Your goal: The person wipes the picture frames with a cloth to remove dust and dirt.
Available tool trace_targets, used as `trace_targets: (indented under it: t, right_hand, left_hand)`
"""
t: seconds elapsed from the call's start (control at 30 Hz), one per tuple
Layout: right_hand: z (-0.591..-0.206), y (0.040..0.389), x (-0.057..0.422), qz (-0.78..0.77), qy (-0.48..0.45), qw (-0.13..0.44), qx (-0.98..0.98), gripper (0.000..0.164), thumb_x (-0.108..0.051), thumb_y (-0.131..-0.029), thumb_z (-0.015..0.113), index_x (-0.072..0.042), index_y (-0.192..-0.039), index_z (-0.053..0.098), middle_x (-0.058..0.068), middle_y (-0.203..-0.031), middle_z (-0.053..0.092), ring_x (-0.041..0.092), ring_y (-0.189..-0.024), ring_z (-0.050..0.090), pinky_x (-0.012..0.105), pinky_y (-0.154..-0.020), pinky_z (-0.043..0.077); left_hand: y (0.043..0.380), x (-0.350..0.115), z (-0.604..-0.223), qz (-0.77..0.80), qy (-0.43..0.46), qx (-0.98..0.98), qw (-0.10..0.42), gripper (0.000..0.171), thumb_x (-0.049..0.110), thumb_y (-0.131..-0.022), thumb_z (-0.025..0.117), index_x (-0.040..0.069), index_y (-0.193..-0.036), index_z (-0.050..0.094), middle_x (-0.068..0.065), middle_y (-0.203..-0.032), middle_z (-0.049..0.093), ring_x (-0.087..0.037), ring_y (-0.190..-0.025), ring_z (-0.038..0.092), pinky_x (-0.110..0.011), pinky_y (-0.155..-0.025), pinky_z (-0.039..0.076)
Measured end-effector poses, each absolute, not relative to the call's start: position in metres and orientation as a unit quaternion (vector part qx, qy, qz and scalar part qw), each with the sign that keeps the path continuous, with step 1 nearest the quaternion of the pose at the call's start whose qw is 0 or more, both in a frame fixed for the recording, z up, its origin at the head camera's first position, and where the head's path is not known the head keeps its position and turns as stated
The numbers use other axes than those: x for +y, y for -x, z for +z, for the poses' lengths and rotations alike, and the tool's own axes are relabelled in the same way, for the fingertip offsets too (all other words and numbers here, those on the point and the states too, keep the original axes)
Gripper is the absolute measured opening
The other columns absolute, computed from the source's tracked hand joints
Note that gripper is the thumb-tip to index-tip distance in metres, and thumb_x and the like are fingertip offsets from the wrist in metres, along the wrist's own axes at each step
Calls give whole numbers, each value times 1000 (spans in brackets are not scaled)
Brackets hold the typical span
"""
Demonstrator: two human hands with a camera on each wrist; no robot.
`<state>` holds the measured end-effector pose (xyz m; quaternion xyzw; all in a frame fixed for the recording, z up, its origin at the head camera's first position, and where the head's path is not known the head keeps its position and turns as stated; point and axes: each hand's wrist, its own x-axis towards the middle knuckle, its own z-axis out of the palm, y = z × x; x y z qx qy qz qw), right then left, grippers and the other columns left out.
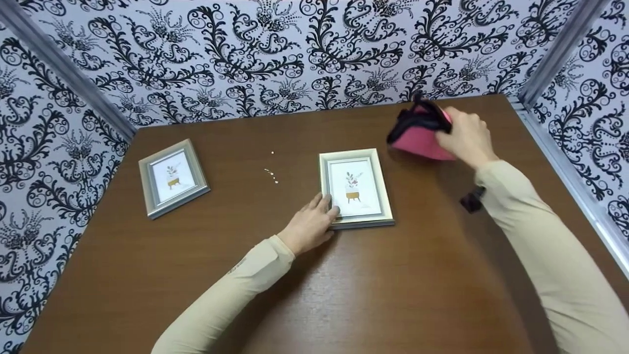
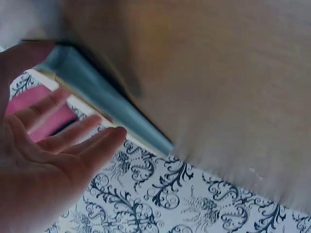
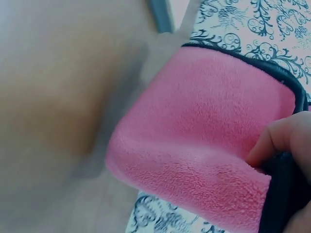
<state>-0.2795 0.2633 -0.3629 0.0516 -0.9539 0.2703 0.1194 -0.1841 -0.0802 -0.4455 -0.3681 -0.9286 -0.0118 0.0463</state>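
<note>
My left hand [image 1: 308,224] lies at the lower left corner of a cream and silver picture frame [image 1: 385,189], which lies face up on the table. Its fingers, fairly straight in the left wrist view, touch the left border of the frame [image 2: 104,97]. At the back right, my right hand [image 1: 469,135] grips a pink plush cloth [image 1: 422,142] with dark edging, held folded over. In the right wrist view the thumb presses into the pink pile of the cloth [image 3: 199,111]. The rest of the right hand's fingers are mostly hidden there.
A second picture frame [image 1: 199,184] with a similar plant print lies tilted at the table's left. Small white specks [image 1: 271,173] dot the brown table [image 1: 236,216] between the frames. Patterned walls [image 1: 265,64] with metal rails stand behind and at both sides.
</note>
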Motion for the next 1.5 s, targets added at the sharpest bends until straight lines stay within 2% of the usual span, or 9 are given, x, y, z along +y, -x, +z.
trace_targets:
  t: [0.17,0.27,0.4,0.53,0.63,0.77,0.93,1.17,1.5]
  right_hand:
    - [-360,294,232,277,-42,117,-953,29,-12,-83,57,-1,-109,55,30,-100,62,52,-85,58,61,-68,46]
    - [-373,299,215,272,-67,123,-952,32,-8,-83,60,0,-114,55,31,-106,62,53,-88,58,60,-70,48]
    - [-400,297,197,228,-139,78,-961,45,-3,-82,65,-1,-126,53,27,-119,59,50,-98,58,61,-73,50]
    - [-417,294,190,172,-200,19,-964,59,-2,-79,68,-3,-134,49,26,-125,56,48,-107,55,63,-82,47]
    - [-421,296,190,139,-222,7,-965,66,-5,-76,71,-4,-137,47,26,-125,56,47,-107,55,62,-87,45]
    - [-422,304,188,97,-242,-13,-965,71,-11,-72,76,-6,-137,47,25,-120,57,45,-105,56,60,-87,45]
    - [-422,318,173,91,-252,-37,-963,66,-17,-75,79,-5,-134,50,24,-112,60,42,-101,57,57,-84,47]
    - [-419,333,140,125,-270,-55,-953,55,-18,-81,76,-3,-129,55,22,-113,63,40,-104,59,53,-93,45]
    - [-422,336,109,184,-356,-61,-914,57,-16,-84,73,-9,-137,51,17,-132,55,37,-123,49,49,-107,33]
  left_hand:
    - [186,-74,-450,-29,379,-924,41,31,7,-82,73,0,-107,56,-26,-126,53,-48,-120,48,-41,-69,58]
    - [188,-68,-453,-48,401,-914,46,29,3,-83,71,0,-106,55,-25,-126,54,-49,-121,47,-40,-81,55]
    - [189,-61,-455,-64,427,-901,40,29,2,-83,71,-1,-106,55,-25,-129,55,-45,-124,46,-40,-102,41]
    - [187,-57,-452,-79,403,-912,15,31,8,-83,74,0,-107,55,-25,-136,49,-42,-129,43,-39,-104,38]
    - [186,-57,-450,-73,373,-925,8,40,16,-83,76,-1,-112,55,-25,-140,42,-39,-132,39,-37,-100,44]
    - [188,-58,-448,-39,371,-928,13,53,20,-83,76,-6,-123,54,-26,-141,40,-38,-132,39,-35,-105,37]
    - [191,-57,-445,-28,388,-921,-10,58,17,-86,74,-12,-130,50,-31,-141,39,-39,-133,38,-35,-112,26]
    - [196,-55,-444,-2,408,-913,-5,56,15,-84,74,-13,-128,52,-35,-138,41,-42,-130,41,-38,-111,28]
    - [199,-58,-443,19,434,-900,35,48,17,-82,76,-11,-118,59,-31,-130,50,-39,-120,52,-41,-110,31]
